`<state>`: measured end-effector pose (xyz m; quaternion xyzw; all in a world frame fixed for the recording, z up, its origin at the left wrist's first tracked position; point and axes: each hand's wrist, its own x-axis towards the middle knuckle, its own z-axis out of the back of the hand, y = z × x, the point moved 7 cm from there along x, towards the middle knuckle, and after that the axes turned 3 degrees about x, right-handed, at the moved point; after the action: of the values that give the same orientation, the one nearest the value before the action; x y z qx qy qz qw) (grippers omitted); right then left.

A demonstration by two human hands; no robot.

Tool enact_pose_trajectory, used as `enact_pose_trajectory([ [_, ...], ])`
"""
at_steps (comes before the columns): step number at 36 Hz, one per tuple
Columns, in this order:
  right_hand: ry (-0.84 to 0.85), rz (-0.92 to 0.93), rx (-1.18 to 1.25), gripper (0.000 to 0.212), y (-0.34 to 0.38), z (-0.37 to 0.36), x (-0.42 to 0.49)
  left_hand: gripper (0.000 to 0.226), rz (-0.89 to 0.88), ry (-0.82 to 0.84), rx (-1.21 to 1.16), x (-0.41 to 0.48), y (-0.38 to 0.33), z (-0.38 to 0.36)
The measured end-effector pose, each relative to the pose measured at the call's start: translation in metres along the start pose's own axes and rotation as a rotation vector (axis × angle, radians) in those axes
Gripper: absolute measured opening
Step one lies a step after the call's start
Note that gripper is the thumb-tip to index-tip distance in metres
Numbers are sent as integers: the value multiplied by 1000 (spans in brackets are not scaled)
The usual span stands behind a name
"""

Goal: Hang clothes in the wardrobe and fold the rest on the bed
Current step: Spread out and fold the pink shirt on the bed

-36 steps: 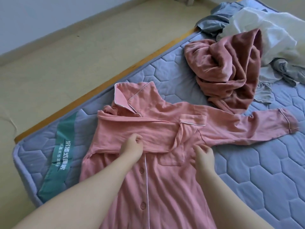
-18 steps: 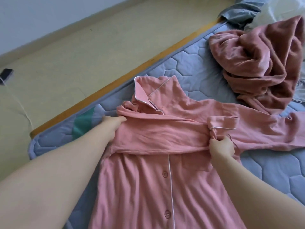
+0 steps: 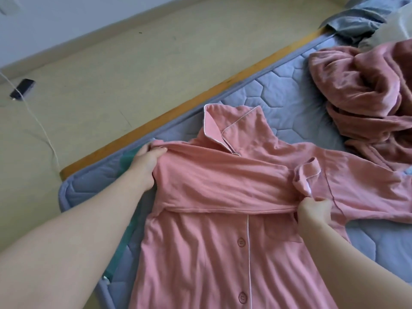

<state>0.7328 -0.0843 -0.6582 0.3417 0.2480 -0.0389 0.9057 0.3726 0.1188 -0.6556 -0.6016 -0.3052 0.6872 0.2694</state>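
A pink button-front pyjama shirt with white piping lies face up on the grey quilted mattress. Its left sleeve is folded across the chest, cuff near the right side. My left hand grips the fold at the shirt's left shoulder. My right hand pinches the lower edge of the folded sleeve near the cuff. The other sleeve stretches out to the right, past the frame edge.
A crumpled dusty-pink garment lies at the back right, with grey clothes beyond it. The mattress edge and wooden bed frame run diagonally on the left. On the floor lies a phone with a white cable.
My left hand slid from the shirt's chest out to its left shoulder; my right hand moved up to the cuff and took hold. The folded sleeve is pulled flatter.
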Motion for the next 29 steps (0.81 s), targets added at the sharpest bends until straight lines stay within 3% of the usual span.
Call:
enact_pose_trajectory([
  [2,-30,-33,9,41,0,0,4,10,-36,-29,70,2,-5,5],
  [6,-40,4,-153,43,16,3,9,4,-34,-92,196,7,-1,12],
  [9,14,227,-287,35,36,3,11,18,-45,-83,189,8,-4,9],
  [11,58,289,-188,28,48,4,12,25,-8,-45,153,8,-7,6],
  [13,119,165,201,19,53,9,16,21,66,-1,89,4,-9,6],
  [15,229,-115,645,22,46,6,20,13,106,-22,36,1,-16,10],
  [17,304,-300,836,19,38,6,19,17,100,-73,-32,5,-23,12],
  [20,356,-400,775,17,18,8,24,23,34,-108,142,1,-37,1],
  [22,360,-411,638,18,2,8,27,16,-82,-166,576,3,-45,-2],
  [24,375,-394,547,17,-7,8,28,27,-194,-272,973,3,-49,-2],
  [27,388,-377,495,15,-6,6,28,28,-252,-288,968,-1,-41,-8],
  [29,372,-389,485,19,0,7,31,44,-188,-286,743,-4,-31,-15],
])
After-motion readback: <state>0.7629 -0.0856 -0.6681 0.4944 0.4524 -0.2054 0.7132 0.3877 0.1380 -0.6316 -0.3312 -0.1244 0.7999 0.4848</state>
